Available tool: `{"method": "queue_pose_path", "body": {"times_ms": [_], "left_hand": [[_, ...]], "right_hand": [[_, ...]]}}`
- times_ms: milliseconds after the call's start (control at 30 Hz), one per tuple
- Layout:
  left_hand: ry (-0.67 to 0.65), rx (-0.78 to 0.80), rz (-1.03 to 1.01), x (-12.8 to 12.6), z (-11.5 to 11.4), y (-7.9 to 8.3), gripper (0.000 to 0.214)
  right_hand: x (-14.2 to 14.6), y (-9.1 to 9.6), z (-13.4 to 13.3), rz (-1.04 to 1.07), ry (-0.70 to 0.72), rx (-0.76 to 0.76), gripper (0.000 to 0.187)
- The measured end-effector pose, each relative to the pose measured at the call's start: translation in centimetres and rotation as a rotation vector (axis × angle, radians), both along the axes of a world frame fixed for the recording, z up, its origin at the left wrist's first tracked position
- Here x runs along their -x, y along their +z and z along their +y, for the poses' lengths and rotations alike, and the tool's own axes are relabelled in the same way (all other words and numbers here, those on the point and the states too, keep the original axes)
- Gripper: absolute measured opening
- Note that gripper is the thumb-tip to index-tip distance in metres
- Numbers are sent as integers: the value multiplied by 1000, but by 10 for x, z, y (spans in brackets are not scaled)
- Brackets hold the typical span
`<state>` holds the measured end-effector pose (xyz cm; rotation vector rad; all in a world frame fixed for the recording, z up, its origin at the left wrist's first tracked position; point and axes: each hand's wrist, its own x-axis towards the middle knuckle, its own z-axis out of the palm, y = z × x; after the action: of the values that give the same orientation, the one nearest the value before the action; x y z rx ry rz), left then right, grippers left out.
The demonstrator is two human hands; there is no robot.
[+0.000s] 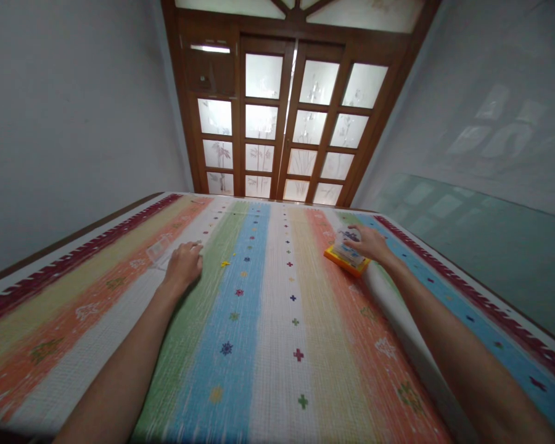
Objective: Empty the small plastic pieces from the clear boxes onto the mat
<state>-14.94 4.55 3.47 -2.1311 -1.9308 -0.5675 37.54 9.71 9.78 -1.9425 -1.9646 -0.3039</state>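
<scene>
The right hand is lying on a small pack on the striped mat, fingers curled over it. The left hand is resting loosely closed beside a clear wrapper, apparently holding nothing. Lifting the pack probably needs a firmer pinch.

Woven cloth bedspread, matt, coarse grid texture, printed in coloured stripes. Glossy orange plastic box under right hand. Clear, shiny plastic packet by left hand. Varnished brown wood door with frosted glass panes. Matt painted walls.
</scene>
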Motion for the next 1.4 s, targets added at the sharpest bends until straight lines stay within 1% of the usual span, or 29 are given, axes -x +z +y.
{"method": "queue_pose_path", "body": {"times_ms": [100, 167, 233, 300, 367, 433, 467, 533, 567, 600, 633, 700, 800, 900, 1000, 1133, 1167, 1233, 1300, 1333, 1400], "left_hand": [[71, 54, 0, 11, -1, -5, 34], [86, 72, -9, 15, -2, -7, 34], [104, 82, -9, 18, -4, -7, 35], [120, 88, 0, 19, -5, -6, 36], [129, 79, 15, 16, -5, -3, 37], [76, 40, 14, 7, -4, -3, 38], [9, 13, 2, 0, -2, -4, 40], [-204, 3, -45, -17, 2, -9, 46], [-302, 32, -64, -26, 4, -13, 51], [-369, 71, -77, -35, 7, -17, 54], [-405, 106, -91, -42, 10, -21, 55], [-435, 147, -129, -54, 14, -27, 54], [-449, 165, -174, -61, 18, -30, 49], [-438, 151, -198, -60, 18, -29, 44], [-417, 133, -222, -54, 15, -26, 44], [-416, 57, -304, -51, 2, -16, 57], [-440, 27, -337, -52, -3, -12, 60], [-541, 3, -411, -61, -15, -5, 68], [-662, 73, -532, -75, -26, 0, 82], [-703, 147, -590, -84, -31, 0, 91], [-729, 243, -700, -103, -39, -1, 99]], "right_hand": [[14, 3, -6, 51, 152, -86, 48], [32, 2, -13, 94, 286, -79, 46], [54, -1, -23, 154, 433, -34, 45], [77, -7, -34, 210, 564, 47, 45], [98, -15, -45, 233, 655, 134, 45], [117, -25, -54, 232, 713, 203, 47], [124, -30, -58, 223, 731, 230, 47], [138, -38, -66, 192, 760, 274, 49], [143, -41, -69, 168, 775, 292, 50], [148, -43, -72, 142, 791, 299, 51], [153, -45, -75, 117, 803, 295, 51], [160, -47, -81, 70, 815, 265, 50], [168, -48, -88, -6, 821, 232, 45], [172, -49, -94, -69, 821, 213, 39], [175, -51, -97, -78, 809, 184, 35], [177, -49, -98, -76, 823, 201, 40], [177, -48, -99, -73, 827, 206, 42], [178, -43, -99, -52, 836, 200, 46], [178, -40, -99, -14, 855, 175, 47], [178, -38, -98, 5, 871, 159, 47], [178, -38, -98, 28, 901, 126, 46]]}}
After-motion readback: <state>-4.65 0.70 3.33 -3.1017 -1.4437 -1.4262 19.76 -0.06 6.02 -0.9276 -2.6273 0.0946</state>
